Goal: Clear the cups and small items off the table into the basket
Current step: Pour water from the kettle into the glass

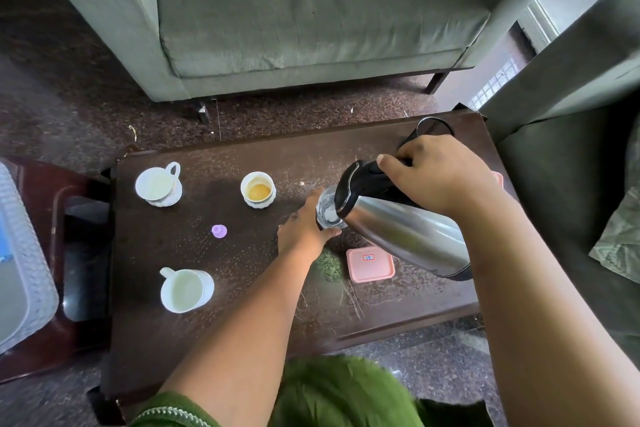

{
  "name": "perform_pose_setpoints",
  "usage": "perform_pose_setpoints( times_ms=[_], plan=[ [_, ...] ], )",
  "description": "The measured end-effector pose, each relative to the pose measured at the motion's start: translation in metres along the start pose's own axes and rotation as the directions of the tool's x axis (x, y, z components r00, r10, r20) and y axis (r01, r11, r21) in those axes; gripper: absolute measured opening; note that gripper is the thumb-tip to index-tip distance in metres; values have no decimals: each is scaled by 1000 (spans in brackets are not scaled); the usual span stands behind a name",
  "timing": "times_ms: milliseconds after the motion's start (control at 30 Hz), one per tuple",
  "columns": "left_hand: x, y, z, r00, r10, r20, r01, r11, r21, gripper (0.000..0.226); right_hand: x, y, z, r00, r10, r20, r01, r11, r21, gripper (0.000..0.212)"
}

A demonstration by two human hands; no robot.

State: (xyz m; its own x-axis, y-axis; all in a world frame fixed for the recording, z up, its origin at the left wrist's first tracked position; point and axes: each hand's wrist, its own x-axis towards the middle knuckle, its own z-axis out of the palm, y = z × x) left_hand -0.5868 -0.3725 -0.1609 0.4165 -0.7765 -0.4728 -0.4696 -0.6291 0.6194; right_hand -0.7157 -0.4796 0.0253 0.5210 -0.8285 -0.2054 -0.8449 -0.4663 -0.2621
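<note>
On the dark wooden table (242,288), the left hand (304,225) is curling round a small clear glass (327,210), fingers and thumb wrapping its sides; the glass is standing upright on the tabletop, right of centre; just above it the right hand (436,177) is gripping the black handle of a steel flask (398,229), fingers closing round the handle and thumb lying along the top; the flask is tilting steeply toward the left, its black spout end hanging over the rim of the glass, its base lifting clear of the table toward the right. Near the far left corner a white cup (157,182) is sitting on a saucer (169,199), handle pointing away; to its right, well apart, a small white bowl-shaped cup (258,190) is holding an amber liquid; near the left front a white mug (185,289) is lying tipped toward the camera, handle to the upper left; between these a small lilac cap (219,231) is resting alone. Just beside the left wrist a little heap of green crumbs (330,267) is lying on the wood, touching or nearly touching a pink square lid (370,263) bearing a small label; the flask is hanging over part of that lid. At the far left edge a white woven basket (20,270) is sitting on a lower reddish stool (69,184), well apart from the cups.
</note>
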Motion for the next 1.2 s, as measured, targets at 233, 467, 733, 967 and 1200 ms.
perform_pose_setpoints(
  times_ms=[233, 467, 733, 967, 1200],
  plan=[
    [-2, 1, -2, 1000, -1, -4, 1, 1000, 8, 80, 2, -2, 1, 1000, -1, 15, 1, 1000, -13, 47],
    [-1, 3, -2, 1000, -13, 3, 13, 1000, 6, 79, 2, -1, 1, 1000, 5, 6, -5, 1000, -25, 48],
    [-1, 3, -2, 1000, -15, 8, 15, 1000, -22, 80, 2, 0, 1, 1000, 1, -14, -2, 999, -35, 47],
    [-3, 2, 0, 1000, -24, 12, 24, 1000, -11, 81, -1, 1, 1, 1000, 11, -2, -11, 1000, -17, 49],
    [-1, 4, 0, 1000, -18, 7, 19, 1000, -12, 79, -3, 0, -3, 1000, 12, -7, -12, 1000, -11, 50]
  ],
)
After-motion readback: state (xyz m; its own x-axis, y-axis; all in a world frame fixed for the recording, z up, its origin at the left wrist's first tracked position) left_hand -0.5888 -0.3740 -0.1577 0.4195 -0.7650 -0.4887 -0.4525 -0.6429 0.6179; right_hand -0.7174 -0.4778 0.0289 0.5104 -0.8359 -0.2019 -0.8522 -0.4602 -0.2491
